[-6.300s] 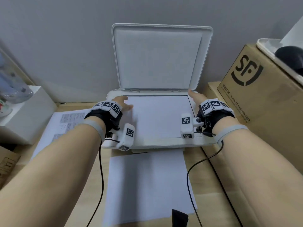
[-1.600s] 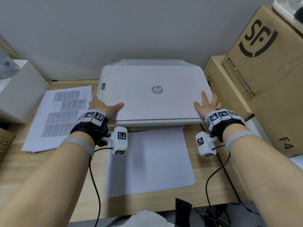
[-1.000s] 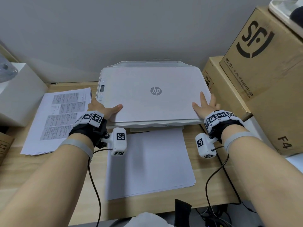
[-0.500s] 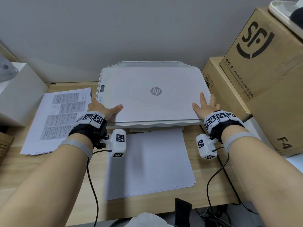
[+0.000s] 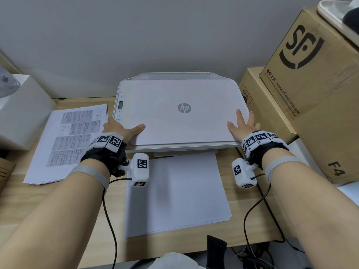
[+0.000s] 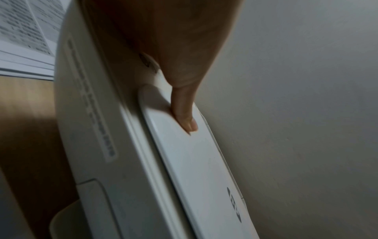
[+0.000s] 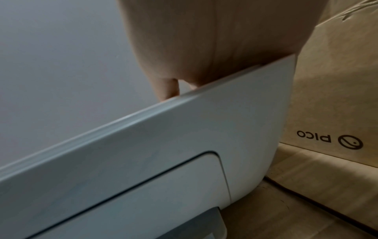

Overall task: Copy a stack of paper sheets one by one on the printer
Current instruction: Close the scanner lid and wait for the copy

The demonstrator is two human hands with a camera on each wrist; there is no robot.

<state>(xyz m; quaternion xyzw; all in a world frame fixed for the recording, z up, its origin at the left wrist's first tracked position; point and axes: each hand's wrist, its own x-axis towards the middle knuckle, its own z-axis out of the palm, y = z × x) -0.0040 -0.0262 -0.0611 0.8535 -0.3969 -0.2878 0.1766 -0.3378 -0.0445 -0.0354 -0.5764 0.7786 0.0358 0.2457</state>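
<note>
Both hands flat on the shut printer lid.

My left hand and right hand lie open, fingers straight, on the lid's front corners. White printer sits on the desk, long axis left to right, front toward me. Printed sheets lie left, a blank stack in front. I can't see anything under the lid.

A plain grey wall rises behind my light wooden counter. Stacked cardboard boxes stand to my right, a white box to my left.
</note>
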